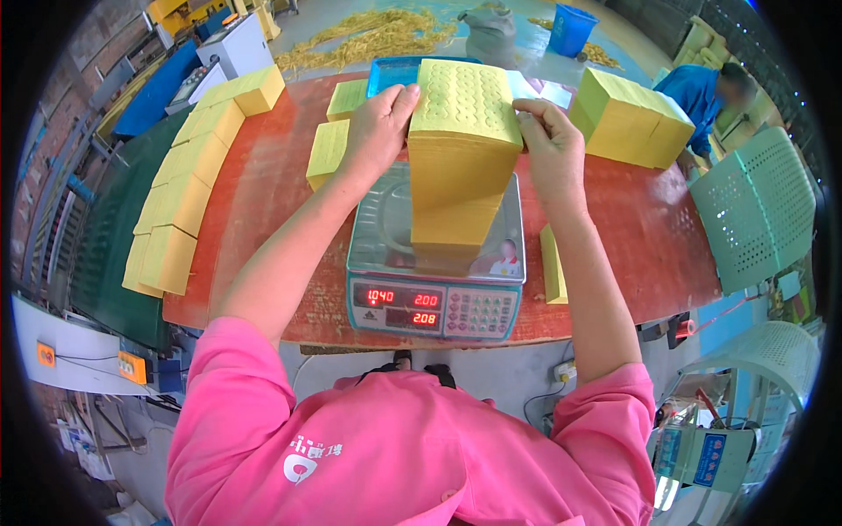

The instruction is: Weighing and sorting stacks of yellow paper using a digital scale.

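A tall stack of yellow paper (463,184), its top sheet pressed with rows of round marks, stands on the metal pan of a digital weighing scale (377,223). My left hand (379,127) grips the stack's upper left edge, thumb along the side. At the upper right edge, my right hand (553,145) pinches the paper between thumb and curled fingers. Red digits glow on the scale's front display (403,307), beside its keypad. How far the fingers reach behind the stack is hidden.
The scale rests on a red table (254,210). Yellow paper blocks (193,167) line its left side; a larger block (631,118) stands at the back right. A blue tray (386,74) lies behind the stack. A green perforated chair (754,210) and a person in blue (693,96) are at right.
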Demonstrator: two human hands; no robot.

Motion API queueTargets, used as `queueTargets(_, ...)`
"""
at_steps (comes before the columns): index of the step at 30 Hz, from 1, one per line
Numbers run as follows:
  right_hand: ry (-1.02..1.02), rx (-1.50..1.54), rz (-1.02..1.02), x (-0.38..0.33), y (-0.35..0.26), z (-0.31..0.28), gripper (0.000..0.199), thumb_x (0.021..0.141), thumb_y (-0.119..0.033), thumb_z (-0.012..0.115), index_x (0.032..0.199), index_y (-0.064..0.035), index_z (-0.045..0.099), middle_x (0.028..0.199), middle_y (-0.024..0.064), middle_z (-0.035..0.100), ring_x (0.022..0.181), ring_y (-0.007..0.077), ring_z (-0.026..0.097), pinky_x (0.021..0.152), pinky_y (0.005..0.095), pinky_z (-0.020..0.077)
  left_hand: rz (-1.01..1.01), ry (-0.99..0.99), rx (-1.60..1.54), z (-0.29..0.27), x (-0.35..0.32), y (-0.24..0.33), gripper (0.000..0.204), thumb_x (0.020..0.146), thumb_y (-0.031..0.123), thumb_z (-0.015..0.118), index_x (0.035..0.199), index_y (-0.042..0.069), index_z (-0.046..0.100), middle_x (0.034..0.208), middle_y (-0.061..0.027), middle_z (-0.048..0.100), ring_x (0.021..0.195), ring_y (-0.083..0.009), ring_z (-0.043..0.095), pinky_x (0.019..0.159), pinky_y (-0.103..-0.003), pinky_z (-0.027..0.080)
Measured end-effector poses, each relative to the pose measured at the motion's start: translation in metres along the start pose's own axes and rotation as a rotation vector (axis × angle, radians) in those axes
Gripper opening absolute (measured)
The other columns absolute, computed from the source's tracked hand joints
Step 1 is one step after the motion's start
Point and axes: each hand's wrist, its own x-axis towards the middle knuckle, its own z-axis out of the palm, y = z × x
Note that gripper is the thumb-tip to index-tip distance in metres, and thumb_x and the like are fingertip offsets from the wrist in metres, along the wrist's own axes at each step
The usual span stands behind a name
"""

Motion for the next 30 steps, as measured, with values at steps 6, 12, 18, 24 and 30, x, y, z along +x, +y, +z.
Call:
queueTargets(6, -0.025, 0.018, -0.027, -0.003, 0.0, -0.003, 0.02, 0.092, -0.011, 0.061, 0.106, -0.0011, 0.07, 0.077, 0.0027, 0.062, 0.071, 0.0084, 0.053, 0.068, 0.0256, 0.046, -0.362, -0.059, -0.287, -0.007, -0.012, 0.015, 0.044, 0.101, 0.039, 0.05, 0.085, -0.001, 0.06, 0.066, -0.0041, 0.055, 0.066, -0.0161, 0.051, 0.066, -0.033, 0.045)
queueTargets(12, -0.043, -0.007, -0.051, 0.005, 0.003, -0.002, 0.023, 0.091, -0.016, 0.062, 0.107, -0.0021, 0.07, 0.078, 0.0061, 0.065, 0.073, 0.0112, 0.057, 0.071, 0.027, 0.0471, -0.31, -0.008, -0.214, -0.011, -0.009, 0.019, 0.044, 0.1, 0.04, 0.05, 0.09, -0.002, 0.061, 0.079, -0.0043, 0.059, 0.08, -0.0121, 0.054, 0.077, -0.029, 0.045)
queueTargets(18, -0.072, -0.069, -0.064, 0.008, 0.005, -0.004, 0.026, 0.09, -0.02, 0.062, 0.108, -0.0039, 0.071, 0.082, 0.009, 0.069, 0.076, 0.0145, 0.062, 0.074, 0.0299, 0.0488, -0.363, -0.106, -0.052, -0.016, -0.01, 0.032, 0.041, 0.098, 0.038, 0.048, 0.092, 0.0, 0.061, 0.074, -0.0072, 0.059, 0.074, -0.0188, 0.058, 0.072, -0.036, 0.046)
queueTargets(24, -0.114, -0.026, -0.049, 0.005, 0.006, -0.007, 0.027, 0.09, -0.021, 0.062, 0.11, -0.0041, 0.07, 0.087, 0.01, 0.07, 0.078, 0.0148, 0.063, 0.075, 0.0298, 0.0491, -0.087, -0.091, 0.119, -0.021, -0.012, 0.009, 0.038, 0.1, 0.038, 0.047, 0.094, 0.005, 0.065, 0.074, -0.0001, 0.059, 0.061, -0.0088, 0.054, 0.054, -0.024, 0.043)
queueTargets(30, -0.082, 0.112, -0.033, -0.037, -0.002, -0.04, 0.023, 0.094, -0.01, 0.058, 0.11, 0.0039, 0.068, 0.092, 0.0049, 0.068, 0.082, 0.0107, 0.061, 0.073, 0.0251, 0.0484, -0.297, -0.013, -0.149, -0.046, -0.053, 0.033, 0.036, 0.101, 0.037, 0.048, 0.097, 0.004, 0.061, 0.075, -0.0035, 0.06, 0.063, -0.0116, 0.057, 0.059, -0.026, 0.045)
